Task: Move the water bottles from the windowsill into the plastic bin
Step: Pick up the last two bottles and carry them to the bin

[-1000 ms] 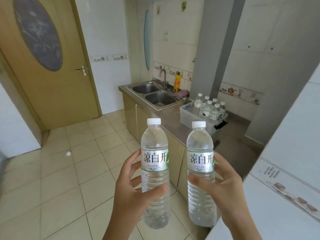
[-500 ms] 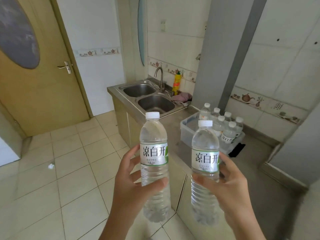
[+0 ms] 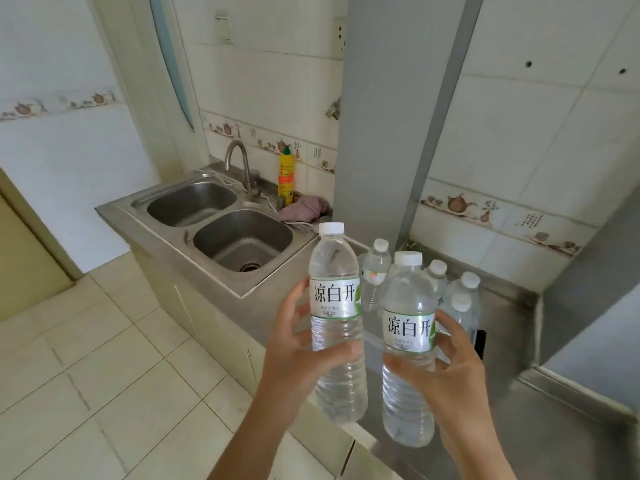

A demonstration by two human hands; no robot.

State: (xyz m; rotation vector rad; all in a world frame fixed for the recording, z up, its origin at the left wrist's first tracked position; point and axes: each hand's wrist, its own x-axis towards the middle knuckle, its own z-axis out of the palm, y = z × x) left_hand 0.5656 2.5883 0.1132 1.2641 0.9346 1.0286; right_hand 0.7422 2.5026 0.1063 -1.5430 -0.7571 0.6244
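Over by the double sink [image 3: 221, 223], the left hand [image 3: 298, 358] wraps one upright water bottle [image 3: 336, 320]; the right hand [image 3: 446, 375] grips a second bottle [image 3: 408, 344], both held above the counter [image 3: 512, 313], in front of capped bottles [image 3: 375, 271] in the plastic bin [image 3: 372, 341].

Two held bottles [image 3: 337, 317] [image 3: 408, 344] side by side before the bin's bottles [image 3: 375, 271], sink [image 3: 242, 237] behind-left

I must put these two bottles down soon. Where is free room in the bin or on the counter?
The bin looks open at its near left part, before the standing bottles, which crowd its far right. The counter is bare right of the bin, up to the wall. Both sink bowls are empty.
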